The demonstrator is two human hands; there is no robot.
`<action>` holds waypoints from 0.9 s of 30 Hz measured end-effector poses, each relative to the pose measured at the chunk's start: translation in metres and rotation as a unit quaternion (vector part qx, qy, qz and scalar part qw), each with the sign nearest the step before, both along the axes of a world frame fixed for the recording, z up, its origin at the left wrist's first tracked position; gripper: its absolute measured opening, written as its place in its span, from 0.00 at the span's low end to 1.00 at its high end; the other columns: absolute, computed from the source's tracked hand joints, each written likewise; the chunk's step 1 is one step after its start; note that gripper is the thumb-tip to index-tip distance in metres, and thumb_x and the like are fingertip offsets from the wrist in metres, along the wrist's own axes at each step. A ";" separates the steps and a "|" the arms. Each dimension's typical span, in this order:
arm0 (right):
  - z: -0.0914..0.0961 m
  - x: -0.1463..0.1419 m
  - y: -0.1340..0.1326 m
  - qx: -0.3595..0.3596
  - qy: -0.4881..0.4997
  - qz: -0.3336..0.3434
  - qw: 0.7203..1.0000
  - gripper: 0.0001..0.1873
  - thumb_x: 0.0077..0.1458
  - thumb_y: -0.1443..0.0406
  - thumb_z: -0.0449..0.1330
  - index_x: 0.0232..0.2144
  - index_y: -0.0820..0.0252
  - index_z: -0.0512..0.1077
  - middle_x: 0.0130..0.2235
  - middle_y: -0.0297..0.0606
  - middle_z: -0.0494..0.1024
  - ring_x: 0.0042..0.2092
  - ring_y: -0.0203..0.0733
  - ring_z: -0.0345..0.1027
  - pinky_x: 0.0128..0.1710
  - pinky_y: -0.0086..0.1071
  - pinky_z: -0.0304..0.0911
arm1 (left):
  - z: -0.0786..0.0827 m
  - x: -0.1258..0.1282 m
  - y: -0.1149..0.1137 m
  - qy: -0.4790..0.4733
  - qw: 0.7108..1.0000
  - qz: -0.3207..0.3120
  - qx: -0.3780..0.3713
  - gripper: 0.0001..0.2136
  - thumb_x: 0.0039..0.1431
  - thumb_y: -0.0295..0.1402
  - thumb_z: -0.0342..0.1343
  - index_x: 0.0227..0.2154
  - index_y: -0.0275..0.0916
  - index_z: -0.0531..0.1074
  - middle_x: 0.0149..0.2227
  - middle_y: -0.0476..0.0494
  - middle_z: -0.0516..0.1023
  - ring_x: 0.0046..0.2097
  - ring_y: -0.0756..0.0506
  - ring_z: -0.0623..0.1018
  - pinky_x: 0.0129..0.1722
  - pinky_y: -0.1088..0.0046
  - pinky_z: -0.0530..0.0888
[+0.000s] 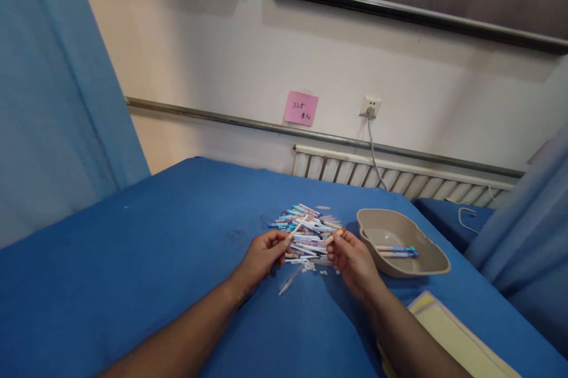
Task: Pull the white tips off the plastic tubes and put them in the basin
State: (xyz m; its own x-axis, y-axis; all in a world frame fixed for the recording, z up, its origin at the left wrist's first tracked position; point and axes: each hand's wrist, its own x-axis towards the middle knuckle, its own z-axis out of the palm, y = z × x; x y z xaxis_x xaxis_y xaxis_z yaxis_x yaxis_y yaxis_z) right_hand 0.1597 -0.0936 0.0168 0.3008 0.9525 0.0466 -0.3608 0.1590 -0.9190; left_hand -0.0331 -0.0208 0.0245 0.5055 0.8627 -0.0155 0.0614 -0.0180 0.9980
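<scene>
My left hand is closed, with thumb and fingers pinching a slim white pen refill that points up and to the right. A short peach-coloured pen piece is pinched in my right hand, partly covered by the fingers. The two pieces are apart. Behind and between the hands lies a loose pile of pens and pen parts, mostly white, turquoise, blue and peach. Small white pieces are scattered at its near edge. Closer to me, a clear pen barrel rests on the blue cloth.
A beige basin stands to the right, with a few blue and peach pens inside. Yellow cloth or paper lies under my right forearm. The blue-covered table reaches toward a radiator. Blue curtains hang at both sides.
</scene>
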 end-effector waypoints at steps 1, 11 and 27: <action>-0.002 0.006 -0.001 -0.008 0.058 0.004 0.998 0.13 0.47 0.59 0.64 0.30 0.60 0.66 0.29 0.32 0.72 0.28 0.31 0.66 0.27 0.24 0.63 | 0.000 0.001 -0.003 0.009 1.000 -0.012 0.011 0.16 0.51 0.46 0.56 0.31 0.35 0.70 0.19 0.53 0.68 0.16 0.56 0.62 0.14 0.83 0.57; -0.007 0.018 0.005 -0.010 0.150 0.013 0.989 0.14 0.45 0.62 0.67 0.32 0.60 0.68 0.27 0.31 0.74 0.27 0.31 0.68 0.26 0.23 0.66 | 0.000 0.010 -0.016 0.082 0.990 -0.085 0.075 0.13 0.54 0.41 0.55 0.30 0.34 0.72 0.23 0.52 0.67 0.24 0.53 0.63 0.22 0.80 0.58; -0.012 0.011 0.002 0.020 0.024 0.042 0.999 0.14 0.45 0.58 0.65 0.30 0.60 0.67 0.27 0.33 0.75 0.27 0.33 0.69 0.28 0.26 0.64 | 0.001 0.009 -0.019 0.097 0.983 -0.115 0.103 0.12 0.55 0.41 0.52 0.29 0.36 0.72 0.24 0.51 0.67 0.26 0.51 0.64 0.25 0.79 0.60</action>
State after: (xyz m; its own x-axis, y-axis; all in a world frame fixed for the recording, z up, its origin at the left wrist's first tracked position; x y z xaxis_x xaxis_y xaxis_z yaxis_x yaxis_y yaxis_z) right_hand 0.1705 -0.0919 0.0052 0.2227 0.9722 0.0723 -0.4175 0.1622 -0.8941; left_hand -0.0238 -0.0397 0.0254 0.6930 0.7202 0.0322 0.2209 -0.2546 0.9415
